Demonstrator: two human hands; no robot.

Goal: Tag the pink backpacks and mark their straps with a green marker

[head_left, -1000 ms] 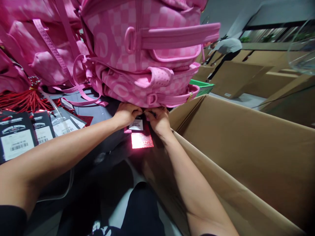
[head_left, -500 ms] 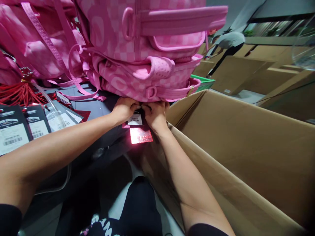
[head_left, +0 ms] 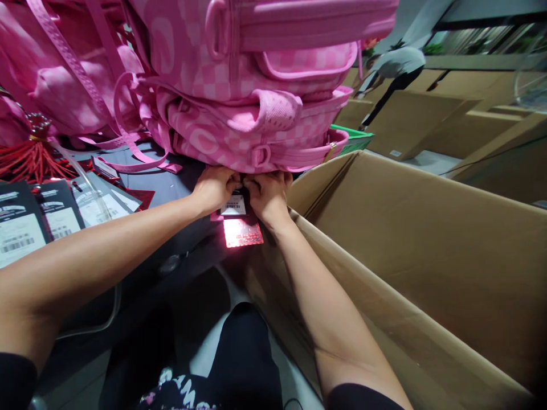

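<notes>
My left hand [head_left: 217, 187] and my right hand [head_left: 269, 196] meet under the front edge of a pink checkered backpack [head_left: 239, 128]. The fingers of both are pinched together at the top of a black hang tag [head_left: 233, 206] with a white barcode label. Any cord between the fingertips is too small to make out. Below the tag hangs a shiny red-and-clear card [head_left: 243, 232], catching bright light. A second pink backpack [head_left: 205, 57] is stacked on the first.
More pink backpacks [head_left: 81, 74] sit at left. Several hang tags [head_left: 21, 228] lie at the table's left, beside a bundle of red cords [head_left: 40, 156]. An open cardboard box [head_left: 427, 228] stands at right, with a green crate [head_left: 352, 139] behind it. Farther back, a person [head_left: 399, 65] bends over cardboard.
Both hands keep their pinch at the top of the hang tag, with barely any movement. The whole view has shifted slightly, so the backpacks sit a little higher and farther left.
</notes>
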